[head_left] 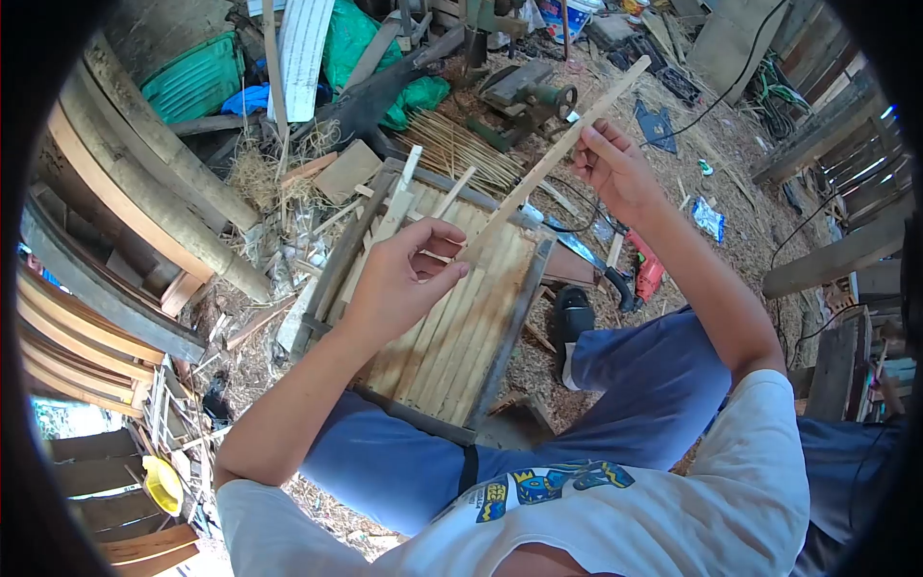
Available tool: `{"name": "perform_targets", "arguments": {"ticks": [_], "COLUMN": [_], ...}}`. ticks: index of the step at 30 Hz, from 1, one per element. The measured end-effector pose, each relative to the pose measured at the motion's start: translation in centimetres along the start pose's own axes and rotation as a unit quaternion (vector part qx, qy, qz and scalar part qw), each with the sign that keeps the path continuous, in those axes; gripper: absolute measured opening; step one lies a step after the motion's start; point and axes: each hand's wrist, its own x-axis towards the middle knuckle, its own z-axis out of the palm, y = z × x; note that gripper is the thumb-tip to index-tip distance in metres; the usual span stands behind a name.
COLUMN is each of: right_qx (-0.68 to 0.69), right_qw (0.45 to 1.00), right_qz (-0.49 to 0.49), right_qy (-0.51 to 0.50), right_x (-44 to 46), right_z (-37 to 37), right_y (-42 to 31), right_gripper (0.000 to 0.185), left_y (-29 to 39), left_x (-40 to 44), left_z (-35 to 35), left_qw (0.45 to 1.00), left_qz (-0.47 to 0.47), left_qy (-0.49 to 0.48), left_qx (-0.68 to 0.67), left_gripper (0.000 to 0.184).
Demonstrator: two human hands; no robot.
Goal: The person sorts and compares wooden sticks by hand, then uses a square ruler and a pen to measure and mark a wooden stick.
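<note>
A long, thin wooden strip (535,179) slants up to the right above a framed wooden panel (461,313). Its lower end is pinched between the thumb and fingers of my left hand (409,277). Higher up, my right hand (615,168) grips the same strip with thumb and fingertips. Beneath the hands, the panel shows side-by-side slats inside a dark frame, with brownish stains on some slats. A few loose pale wood pieces (394,213) lie on the panel's upper left part, partly behind my left hand.
Thin sticks (460,149) lie beyond the panel, near a green metal vise (527,101). To the right are a red power tool (648,265) and a saw with a dark handle (618,287). Curved timbers (144,183) stand at the left. Cables and wood scraps litter the ground.
</note>
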Motion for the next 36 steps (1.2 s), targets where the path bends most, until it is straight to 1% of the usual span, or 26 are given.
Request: {"name": "perform_targets", "arguments": {"ticks": [3, 5, 6, 8, 9, 10, 11, 12, 13, 16, 20, 23, 26, 27, 30, 33, 36], "right_qx": [-0.088, -0.168, -0.2, -0.261, -0.28, -0.29, -0.3, -0.309, -0.288, -0.289, -0.261, -0.252, -0.268, -0.273, -0.233, -0.272, -0.276], "right_qw": [0.995, 0.981, 0.974, 0.958, 0.953, 0.949, 0.944, 0.939, 0.946, 0.944, 0.958, 0.958, 0.945, 0.944, 0.949, 0.936, 0.932], "right_qz": [0.041, 0.081, 0.093, 0.118, 0.114, 0.125, 0.137, 0.15, 0.148, 0.16, 0.119, 0.136, 0.178, 0.176, 0.196, 0.214, 0.234], "right_qy": [0.037, 0.054, 0.044, 0.024, -0.006, -0.003, 0.002, 0.007, -0.002, 0.011, -0.01, 0.009, 0.05, 0.051, 0.084, 0.065, 0.011], "right_x": [-1.0, -1.6, -1.8, -2.2, -2.4, -2.5, -2.8, -3.2, -3.6, -4.5, -5.7, -6.6, -7.0, -7.2, -7.6, -8.6, -8.7], "right_z": [-2.2, -3.0, -3.5, -4.8, -5.7, -6.7, -7.0, -7.3, -7.7, -8.1, -10.3, -11.6, -13.5, -13.9, -14.8, -14.9, -15.4], "right_y": [1.2, 2.4, 2.9, 3.9, 4.6, 5.2, 5.5, 5.8, 5.9, 5.7, 6.6, 6.4, 6.1, 5.8, 6.0, 6.1, 7.0], "right_gripper": [0.013, 0.016, 0.016, 0.017, 0.018, 0.018, 0.018, 0.018, 0.019, 0.019, 0.016, 0.015, 0.018, 0.022, 0.022, 0.018, 0.016], "left_y": [-2.7, -4.2, -4.9, -6.8, -7.7, -8.6, -7.0, -7.1, -7.3, -7.5, -8.7, -9.2, -9.7, -9.6, -9.0, -8.1, -7.0], "left_x": [0.4, 0.5, 0.6, 0.5, 0.4, 0.3, 0.3, 0.3, 0.4, 0.9, 1.3, 1.4, 1.6, 1.6, 1.9, 2.0, 2.2], "left_z": [1.5, 2.9, 3.6, 5.1, 5.7, 6.3, 6.8, 7.3, 7.6, 7.9, 7.7, 7.7, 7.7, 7.7, 7.8, 7.5, 6.9], "left_qw": [0.998, 0.993, 0.987, 0.982, 0.979, 0.977, 0.974, 0.974, 0.974, 0.972, 0.968, 0.966, 0.966, 0.966, 0.965, 0.955, 0.935], "left_qz": [0.009, -0.066, -0.103, -0.143, -0.159, -0.176, -0.195, -0.196, -0.196, -0.2, -0.212, -0.224, -0.224, -0.22, -0.202, -0.185, -0.19], "left_qy": [-0.057, -0.098, -0.118, -0.12, -0.12, -0.12, -0.116, -0.116, -0.115, -0.118, -0.129, -0.121, -0.122, -0.123, -0.131, -0.166, -0.224], "left_qx": [0.024, -0.007, -0.023, -0.036, -0.033, -0.029, 0.013, 0.017, 0.021, 0.023, 0.039, 0.052, 0.05, 0.06, 0.1, 0.16, 0.199], "left_gripper": [0.035, 0.038, 0.04, 0.039, 0.038, 0.037, 0.035, 0.033, 0.032, 0.031, 0.031, 0.032, 0.031, 0.031, 0.028, 0.025, 0.024]}}
